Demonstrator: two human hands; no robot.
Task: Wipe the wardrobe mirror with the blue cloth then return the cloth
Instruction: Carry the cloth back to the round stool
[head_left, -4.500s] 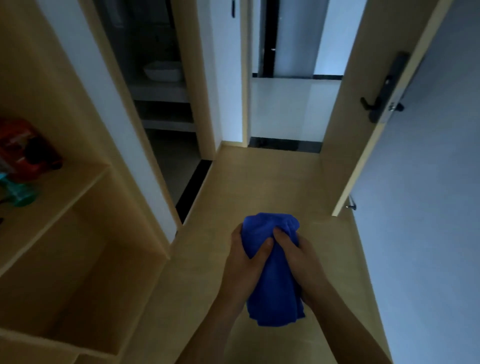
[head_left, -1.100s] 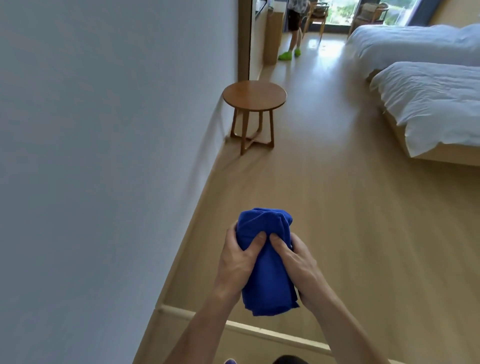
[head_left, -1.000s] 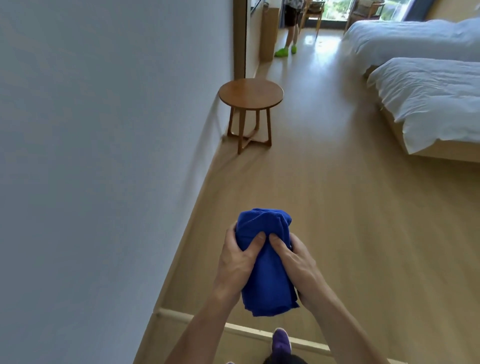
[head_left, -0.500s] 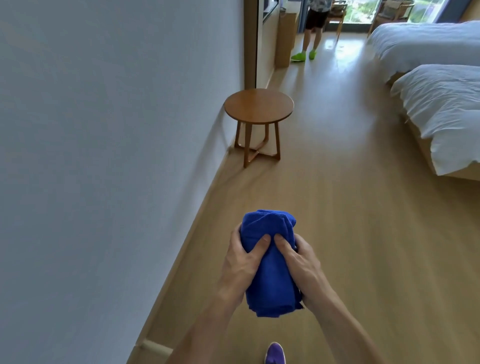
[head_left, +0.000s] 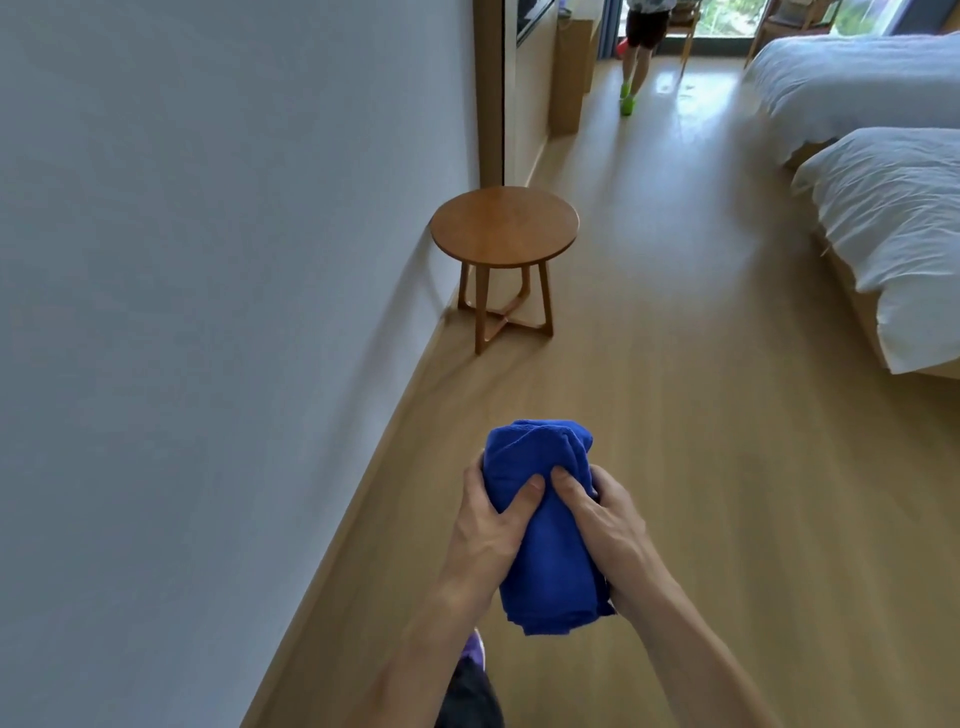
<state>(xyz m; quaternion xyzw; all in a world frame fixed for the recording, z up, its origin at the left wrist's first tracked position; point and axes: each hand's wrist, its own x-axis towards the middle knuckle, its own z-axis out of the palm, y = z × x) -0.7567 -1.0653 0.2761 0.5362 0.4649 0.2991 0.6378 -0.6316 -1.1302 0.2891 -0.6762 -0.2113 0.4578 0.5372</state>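
1. Purple shoe (head_left: 474, 648) and a dark trouser leg at the bottom edge, below the forearms.
2. Left hand (head_left: 488, 525) grips the left side of the blue cloth (head_left: 550, 566); thumb pressed into the front, fingers wrapped behind.
3. Right hand (head_left: 613, 525) grips the cloth's right side the same way. The two thumbs almost meet on the front.
4. Cloth is bunched into a thick upright roll, held in the air over the floor (head_left: 701, 467), chest-front, touching only the hands. Top bulges above the thumbs, bottom edge hangs below the palms.
5. Pale wall (head_left: 208, 312) fills the left side, light wood floor runs along it.
6. Round wooden worktop (head_left: 504, 226) on crossed legs stands further ahead, just beside the wall.
7. Near bed (head_left: 893, 234) with white bedding at right; second bed (head_left: 852, 78) behind it.
8. Wooden frame (head_left: 488, 88) and low cabinet (head_left: 569, 73) past the worktop.
9. Far end: another person's legs (head_left: 638, 57) in green shoes (head_left: 627, 104).
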